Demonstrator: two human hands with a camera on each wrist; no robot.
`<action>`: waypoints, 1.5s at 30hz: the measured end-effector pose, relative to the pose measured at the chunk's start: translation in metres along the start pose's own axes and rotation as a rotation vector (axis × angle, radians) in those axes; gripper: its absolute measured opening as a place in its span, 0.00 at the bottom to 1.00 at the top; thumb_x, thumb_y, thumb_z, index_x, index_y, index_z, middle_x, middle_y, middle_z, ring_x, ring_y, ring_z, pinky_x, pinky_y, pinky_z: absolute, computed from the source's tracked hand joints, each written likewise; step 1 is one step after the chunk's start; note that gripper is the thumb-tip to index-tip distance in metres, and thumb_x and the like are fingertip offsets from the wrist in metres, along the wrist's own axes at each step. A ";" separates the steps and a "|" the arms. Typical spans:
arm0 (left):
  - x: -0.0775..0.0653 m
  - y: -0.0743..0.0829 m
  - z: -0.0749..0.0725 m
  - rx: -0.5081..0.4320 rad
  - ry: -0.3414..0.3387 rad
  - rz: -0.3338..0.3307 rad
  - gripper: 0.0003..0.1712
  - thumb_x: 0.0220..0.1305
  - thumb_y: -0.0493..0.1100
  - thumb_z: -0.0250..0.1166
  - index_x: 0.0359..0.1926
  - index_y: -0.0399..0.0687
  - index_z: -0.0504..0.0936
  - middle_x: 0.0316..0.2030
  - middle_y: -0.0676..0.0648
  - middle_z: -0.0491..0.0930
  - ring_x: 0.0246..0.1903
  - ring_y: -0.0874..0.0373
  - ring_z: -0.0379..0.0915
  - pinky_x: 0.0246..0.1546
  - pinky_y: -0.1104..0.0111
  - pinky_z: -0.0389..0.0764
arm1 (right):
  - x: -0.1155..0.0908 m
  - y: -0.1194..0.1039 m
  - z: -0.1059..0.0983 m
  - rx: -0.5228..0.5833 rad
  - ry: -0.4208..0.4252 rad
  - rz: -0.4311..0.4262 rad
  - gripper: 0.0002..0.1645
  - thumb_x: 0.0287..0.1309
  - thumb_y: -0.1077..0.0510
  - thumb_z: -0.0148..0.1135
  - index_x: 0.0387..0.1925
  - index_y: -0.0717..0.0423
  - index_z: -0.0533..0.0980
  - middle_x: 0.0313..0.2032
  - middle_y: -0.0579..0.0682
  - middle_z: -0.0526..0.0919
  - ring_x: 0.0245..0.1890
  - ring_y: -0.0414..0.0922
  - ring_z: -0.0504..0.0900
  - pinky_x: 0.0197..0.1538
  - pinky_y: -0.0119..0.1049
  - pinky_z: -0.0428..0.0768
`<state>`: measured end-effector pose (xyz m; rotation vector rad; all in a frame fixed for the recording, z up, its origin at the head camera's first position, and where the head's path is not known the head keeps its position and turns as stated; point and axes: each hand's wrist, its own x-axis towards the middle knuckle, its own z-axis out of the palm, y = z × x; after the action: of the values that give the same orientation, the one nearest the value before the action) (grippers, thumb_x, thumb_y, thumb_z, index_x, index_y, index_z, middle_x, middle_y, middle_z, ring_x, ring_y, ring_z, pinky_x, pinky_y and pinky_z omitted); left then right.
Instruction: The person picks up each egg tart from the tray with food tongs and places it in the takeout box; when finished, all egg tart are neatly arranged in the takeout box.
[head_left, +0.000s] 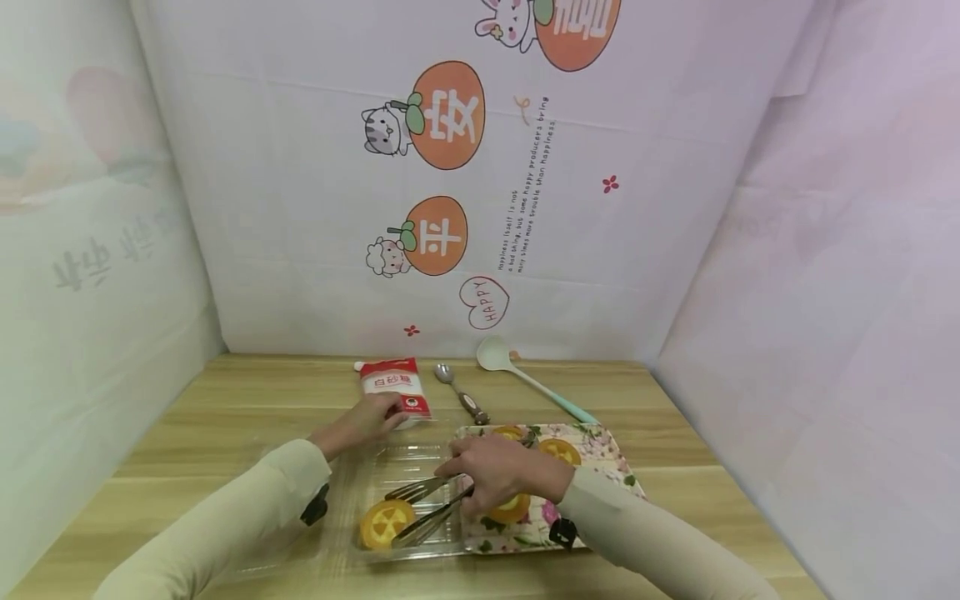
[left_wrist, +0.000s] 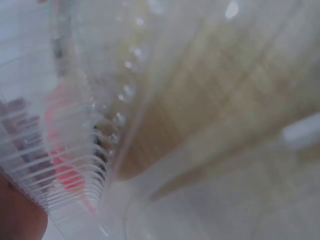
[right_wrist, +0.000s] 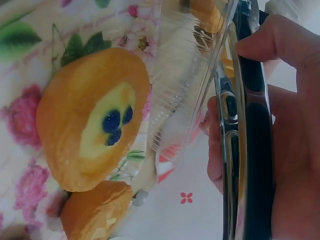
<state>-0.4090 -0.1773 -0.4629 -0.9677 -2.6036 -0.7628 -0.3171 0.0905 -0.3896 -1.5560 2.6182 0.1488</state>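
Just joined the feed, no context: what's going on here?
A person's right hand holds tongs, their spread ends at a tart in a clear container. The left hand is at the container's far edge. More tarts sit on the floral tray to the right.

Bench: room right of floral tray; rear interrupted by ladle and spoon, middle by tongs over clear container.

Soft light; blurry left-wrist view
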 end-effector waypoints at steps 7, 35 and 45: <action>0.001 0.001 0.002 0.001 -0.011 -0.010 0.06 0.64 0.38 0.66 0.31 0.44 0.76 0.24 0.55 0.75 0.22 0.67 0.66 0.26 0.72 0.72 | 0.000 -0.002 0.001 -0.046 0.001 0.003 0.37 0.50 0.45 0.68 0.64 0.42 0.73 0.43 0.44 0.75 0.28 0.34 0.65 0.25 0.25 0.64; -0.002 0.006 -0.003 0.003 -0.017 -0.067 0.07 0.63 0.38 0.67 0.31 0.44 0.76 0.24 0.55 0.74 0.23 0.65 0.67 0.27 0.73 0.72 | -0.161 0.074 0.020 0.306 0.068 0.361 0.36 0.47 0.57 0.63 0.63 0.46 0.74 0.52 0.51 0.79 0.38 0.45 0.77 0.30 0.38 0.70; 0.000 0.007 -0.001 0.017 -0.022 -0.053 0.07 0.64 0.38 0.66 0.32 0.44 0.76 0.25 0.54 0.74 0.24 0.65 0.67 0.27 0.73 0.72 | -0.145 0.066 0.038 0.285 0.086 0.354 0.35 0.47 0.56 0.64 0.62 0.41 0.75 0.41 0.47 0.77 0.25 0.37 0.65 0.24 0.33 0.60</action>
<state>-0.4039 -0.1735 -0.4594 -0.9107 -2.6595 -0.7464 -0.3049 0.2534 -0.4062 -1.0250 2.8048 -0.2628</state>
